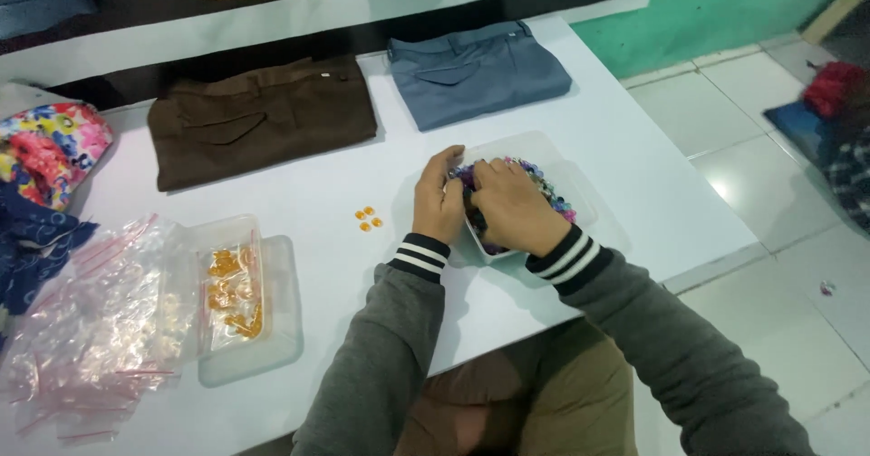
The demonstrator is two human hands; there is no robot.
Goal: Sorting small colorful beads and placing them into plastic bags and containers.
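Head view looks down on my two hands at a clear plastic container (569,168) heaped with small multicoloured beads (544,187), standing on the white tabletop (308,204) right of centre. My left hand (439,200) curls over the container's near-left rim, its grip partly closed against the edge. My right hand (515,207) lies on top of the bead heap, fingers bent down into it; I cannot tell whether that grip holds any beads.

Just left of my left hand, a few orange beads (367,218) lie loose on the tabletop. Further left, a second clear tray (281,315) carries a small bag of orange pieces (231,291), beside a heap of clear zip bags (95,329). Well beyond, folded brown trousers (263,119) and folded blue-grey trousers (480,71) lie side by side.
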